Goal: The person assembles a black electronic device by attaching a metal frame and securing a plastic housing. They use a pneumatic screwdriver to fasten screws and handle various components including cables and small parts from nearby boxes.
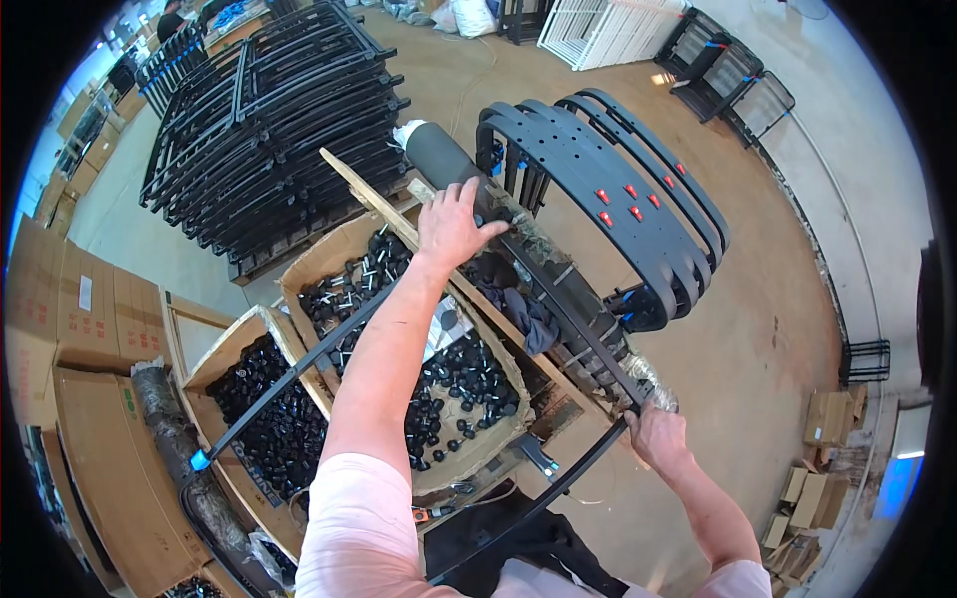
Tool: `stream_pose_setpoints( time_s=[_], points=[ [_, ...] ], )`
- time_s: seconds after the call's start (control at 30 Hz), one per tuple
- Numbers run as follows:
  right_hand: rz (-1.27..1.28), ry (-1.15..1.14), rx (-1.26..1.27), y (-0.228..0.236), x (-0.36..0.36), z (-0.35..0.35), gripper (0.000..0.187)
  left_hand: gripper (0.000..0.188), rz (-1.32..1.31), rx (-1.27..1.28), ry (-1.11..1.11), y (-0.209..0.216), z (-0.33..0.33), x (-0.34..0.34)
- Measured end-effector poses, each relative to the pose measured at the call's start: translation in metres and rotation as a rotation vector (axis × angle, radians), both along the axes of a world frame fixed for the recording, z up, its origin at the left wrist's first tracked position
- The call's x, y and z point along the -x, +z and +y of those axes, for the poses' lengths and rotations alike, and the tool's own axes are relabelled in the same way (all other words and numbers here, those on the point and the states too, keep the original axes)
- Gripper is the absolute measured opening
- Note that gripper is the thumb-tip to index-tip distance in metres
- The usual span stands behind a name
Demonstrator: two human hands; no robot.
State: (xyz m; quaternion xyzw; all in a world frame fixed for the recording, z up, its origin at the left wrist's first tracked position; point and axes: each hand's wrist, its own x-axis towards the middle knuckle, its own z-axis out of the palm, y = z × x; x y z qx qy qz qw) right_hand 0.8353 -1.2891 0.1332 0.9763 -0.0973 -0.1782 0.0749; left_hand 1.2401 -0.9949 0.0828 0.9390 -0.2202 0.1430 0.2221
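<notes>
the left hand point(454, 227) lies palm down, fingers spread fairly wide, on the upper end of a black metal frame piece point(568, 299) where it meets a black foam-wrapped roller point(439, 159) at about 11 o'clock of the hand. it presses rather than grips. the right hand point(658, 439) is closed around the lower end of the same frame piece, at about 5 o'clock from the left hand, where a thin black curved bar point(538, 503) runs off toward 7 o'clock, down past the lap.

the frame piece lies slanted over a wooden slat point(374, 199), above 2 open cardboard boxes. the nearer box point(309, 264) under the left forearm holds small black plastic caps point(459, 384) and a blue-grey cloth point(523, 314). another box point(214, 359) at 8 o'clock is full of black parts too. a second thin bar with a blue tip point(199, 460) crosses it.

at 2 o'clock, black curved hoops with red clips point(618, 209) stand on edge. at 10 o'clock sits a stack of black frames point(269, 120). white wire panels point(608, 30) lean at 12 o'clock.
</notes>
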Motion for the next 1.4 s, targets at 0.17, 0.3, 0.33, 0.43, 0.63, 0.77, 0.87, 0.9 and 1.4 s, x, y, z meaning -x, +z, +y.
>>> stream_pose_setpoints(
  time_s=[0.17, 0.3, 0.33, 0.43, 0.63, 0.77, 0.87, 0.9, 1.4],
  points=[
    [0.001, -0.015, -0.037, -0.008, 0.006, -0.005, 0.045, 0.052, 0.048, -0.003, 0.298, -0.026, 0.081, -0.036],
    [0.009, -0.015, -0.07, -0.005, 0.001, -0.009, 0.045, 0.064, 0.286, -0.143, 0.262, -0.003, 0.052, -0.031],
    [0.016, -0.013, -0.073, -0.004, 0.002, -0.01, 0.045, 0.073, 0.32, -0.241, 0.162, 0.01, 0.027, -0.026],
    [0.034, -0.022, -0.079, 0.005, -0.002, -0.011, 0.045, 0.079, 0.354, -0.429, -0.033, 0.021, -0.014, -0.023],
    [-0.01, -0.019, -0.133, -0.002, 0.003, -0.016, 0.041, 0.043, 0.103, -0.492, -0.409, -0.005, -0.004, -0.045],
    [-0.011, -0.069, -0.186, -0.004, 0.003, -0.013, 0.041, 0.033, -0.026, -0.377, -0.388, -0.002, 0.009, -0.027],
    [-0.07, -0.089, -0.206, -0.005, 0.009, -0.013, 0.04, 0.027, -0.207, 0.005, -0.173, 0.013, 0.003, 0.039],
    [-0.074, -0.098, -0.218, -0.004, 0.008, -0.01, 0.039, 0.025, -0.102, 0.075, -0.215, 0.003, 0.016, 0.062],
    [0.008, -0.124, -0.177, -0.002, 0.003, -0.006, 0.034, 0.064, 0.996, -0.035, 0.145, -0.14, 0.073, 0.026]
  ],
)
